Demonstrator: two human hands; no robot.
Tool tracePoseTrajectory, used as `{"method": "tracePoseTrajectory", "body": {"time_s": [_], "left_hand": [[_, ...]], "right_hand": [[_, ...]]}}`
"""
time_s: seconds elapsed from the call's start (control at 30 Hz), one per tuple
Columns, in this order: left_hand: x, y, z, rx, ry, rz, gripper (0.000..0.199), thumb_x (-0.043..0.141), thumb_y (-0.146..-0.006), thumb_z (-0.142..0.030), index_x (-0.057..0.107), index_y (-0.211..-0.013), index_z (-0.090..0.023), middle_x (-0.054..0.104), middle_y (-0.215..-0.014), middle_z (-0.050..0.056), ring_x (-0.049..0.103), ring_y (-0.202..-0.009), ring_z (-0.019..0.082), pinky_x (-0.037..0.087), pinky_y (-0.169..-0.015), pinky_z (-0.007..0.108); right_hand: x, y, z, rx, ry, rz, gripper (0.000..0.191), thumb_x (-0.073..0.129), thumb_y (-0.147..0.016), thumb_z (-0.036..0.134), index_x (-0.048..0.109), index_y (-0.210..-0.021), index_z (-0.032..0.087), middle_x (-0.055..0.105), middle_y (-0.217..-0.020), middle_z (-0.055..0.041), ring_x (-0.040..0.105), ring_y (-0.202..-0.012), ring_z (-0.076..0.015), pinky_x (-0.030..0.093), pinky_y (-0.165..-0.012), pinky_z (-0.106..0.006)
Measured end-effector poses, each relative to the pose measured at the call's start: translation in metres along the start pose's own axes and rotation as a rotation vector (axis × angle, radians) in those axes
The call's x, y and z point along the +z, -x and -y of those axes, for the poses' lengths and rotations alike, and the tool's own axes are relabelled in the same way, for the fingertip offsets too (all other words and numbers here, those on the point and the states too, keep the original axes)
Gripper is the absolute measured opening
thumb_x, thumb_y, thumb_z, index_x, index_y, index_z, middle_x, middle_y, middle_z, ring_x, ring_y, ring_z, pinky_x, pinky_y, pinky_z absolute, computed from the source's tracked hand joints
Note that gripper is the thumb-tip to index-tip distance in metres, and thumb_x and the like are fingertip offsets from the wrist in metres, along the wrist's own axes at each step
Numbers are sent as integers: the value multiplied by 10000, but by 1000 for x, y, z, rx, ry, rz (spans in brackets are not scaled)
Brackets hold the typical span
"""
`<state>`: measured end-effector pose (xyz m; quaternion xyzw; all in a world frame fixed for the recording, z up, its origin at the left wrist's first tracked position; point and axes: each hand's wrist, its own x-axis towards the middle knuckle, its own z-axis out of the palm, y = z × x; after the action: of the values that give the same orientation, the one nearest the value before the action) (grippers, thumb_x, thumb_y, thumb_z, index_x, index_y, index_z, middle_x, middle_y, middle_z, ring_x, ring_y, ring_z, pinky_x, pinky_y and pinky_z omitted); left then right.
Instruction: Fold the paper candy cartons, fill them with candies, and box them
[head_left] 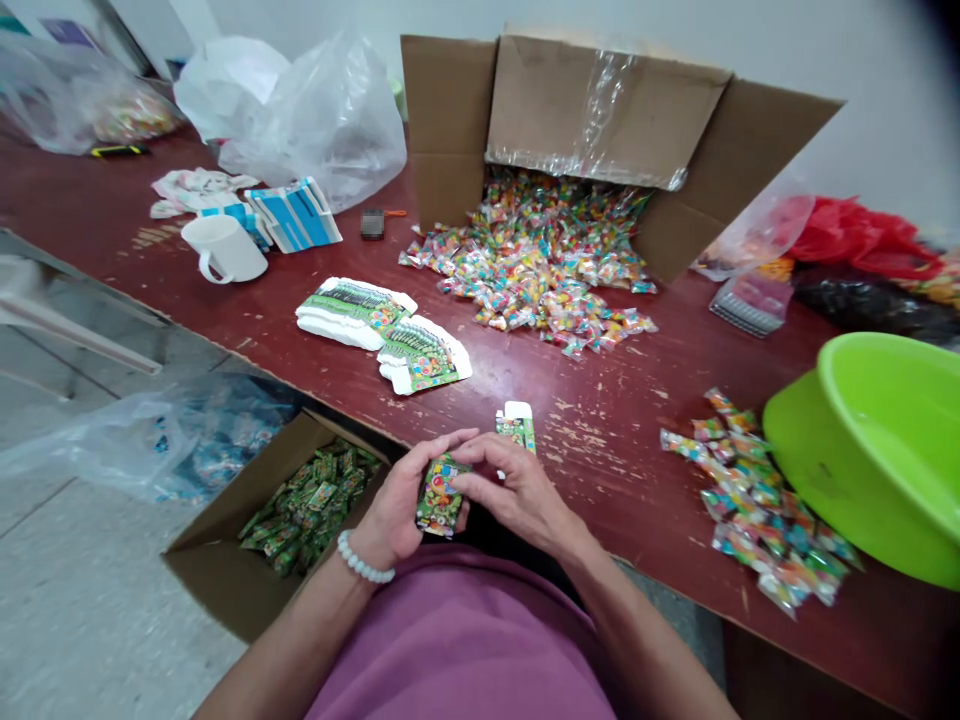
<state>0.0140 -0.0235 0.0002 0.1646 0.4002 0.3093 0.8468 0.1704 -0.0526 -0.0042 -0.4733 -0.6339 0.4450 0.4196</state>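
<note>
A small green printed candy box (439,500) is held in front of my body, over the table's front edge. My left hand (397,500), with a pale bead bracelet at the wrist, is wrapped around its left side. From the other side, the fingers of my right hand (517,490) press on the box near its top, closed on it. Just beyond my right hand a green and white carton (516,426) lies on the table, partly hidden by the fingers. Farther off are two fanned stacks of flat cartons (352,308), the nearer one tilted to the right.
Wrapped candies (540,265) spill from a large cardboard box (607,110). More candy packets (772,510) lie beside a lime-green basin (862,450). A carton of green boxes (319,500) stands below the table at left. A white mug (225,248) and plastic bags (322,120) are farther back.
</note>
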Motion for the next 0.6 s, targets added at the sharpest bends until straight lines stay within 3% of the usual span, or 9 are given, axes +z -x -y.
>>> {"method": "tracePoseTrajectory", "body": {"time_s": [0.03, 0.13, 0.2, 0.3, 0.4, 0.5, 0.53, 0.6], "left_hand": [[2, -1, -1, 2, 37, -16, 346, 578, -886, -243, 692, -1199, -149, 741, -1067, 95, 687, -640, 150, 576, -548, 250], [4, -4, -2, 71, 84, -102, 287, 605, -878, -227, 708, -1135, -152, 737, -1078, 81, 716, -844, 179, 593, -748, 266], [4, -6, -1, 135, 78, -158, 273, 623, -878, -234, 701, -1129, -161, 732, -1103, 68, 710, -933, 185, 578, -826, 272], [0, -7, 1, 219, 49, -206, 255, 651, -881, -284, 691, -1094, -149, 724, -1129, 63, 694, -1008, 181, 548, -896, 260], [-6, -3, 2, 246, -2, -175, 322, 680, -868, -379, 669, -1093, -148, 731, -1064, 65, 709, -908, 173, 561, -831, 263], [-25, 6, -4, 254, -141, -174, 441, 682, -850, -444, 604, -1199, -186, 718, -892, 36, 671, -613, 145, 548, -580, 262], [-37, 10, -9, 267, -216, -217, 487, 668, -848, -479, 574, -1239, -204, 701, -843, 24, 642, -551, 143, 520, -517, 259], [-70, 18, -22, 354, -391, -421, 561, 636, -834, -555, 540, -1275, -222, 673, -830, 21, 632, -569, 159, 497, -500, 262]], "right_hand": [[3, 3, -3, -24, 98, -18, 253, 702, -853, 418, 653, -997, 216, 667, -980, -55, 638, -869, -206, 517, -792, -355], [15, 7, -10, -88, 346, -17, 747, 861, -626, 470, 527, -1238, 201, 596, -1212, -124, 562, -1087, -300, 482, -915, -452], [22, 5, -12, -106, 425, 18, 952, 885, -550, 448, 430, -1345, 190, 506, -1350, -162, 498, -1197, -338, 451, -975, -489], [32, -1, -8, -87, 489, -2, 831, 812, -605, 290, 427, -1335, 194, 495, -1355, -155, 487, -1209, -330, 436, -993, -486], [36, -9, -3, -95, 506, 10, 739, 767, -625, 239, 458, -1294, 199, 514, -1344, -146, 504, -1187, -322, 431, -998, -484], [22, -14, -7, -147, 501, 104, 897, 842, -617, 389, 406, -1373, 182, 401, -1477, -189, 437, -1300, -349, 420, -1027, -500], [12, -15, -10, -145, 525, 109, 968, 857, -615, 440, 374, -1412, 179, 357, -1512, -203, 402, -1339, -361, 407, -1042, -516], [-11, -13, -19, -78, 635, 39, 1023, 866, -635, 461, 332, -1466, 191, 347, -1527, -210, 372, -1359, -383, 376, -1058, -560]]}}
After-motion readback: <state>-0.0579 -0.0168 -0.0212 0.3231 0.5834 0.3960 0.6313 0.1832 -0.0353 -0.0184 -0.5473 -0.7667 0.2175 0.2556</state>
